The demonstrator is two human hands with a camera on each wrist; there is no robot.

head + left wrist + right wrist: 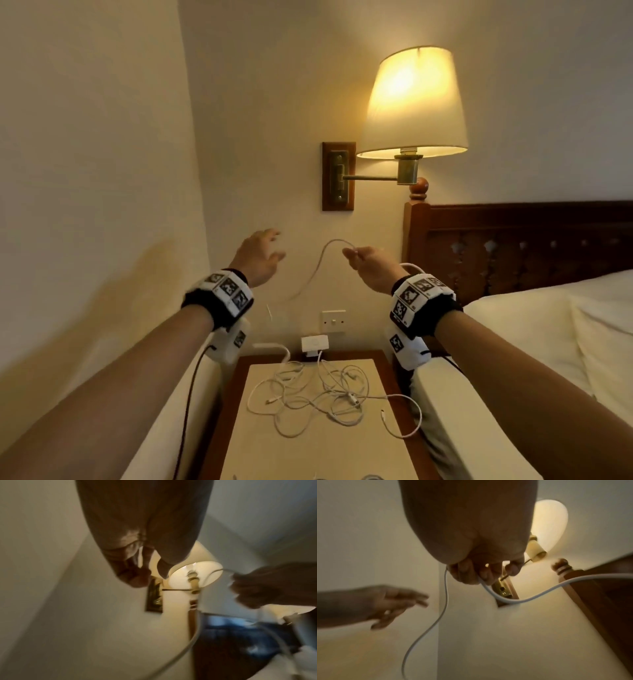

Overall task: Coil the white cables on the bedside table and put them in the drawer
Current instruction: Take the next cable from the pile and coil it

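**Loose tail and a tangled pile: where the coiling could slip**

While the right hand [371,265] pinches one white cable [318,263] high above the bedside table [380,363], the left hand [260,257] hangs just to the left of it with fingers spread, holding nothing. The held cable arcs up from the right fingers and drops leftward, its free end dangling above the far left of the table; another stretch runs back past the right wrist.

The rest of the white cables [322,394] lie in a loose tangle on the tabletop, one plugged into a white adapter [314,343] at the far edge, another looping over the right edge.

Risks, as I judge them: the left hand may miss the swinging tail, so loops form unevenly. If the held cable is crossed with the pile, pulling could drag others off the table. The plugged lead would resist until unplugged. No drawer is visible, so nothing is stowed.
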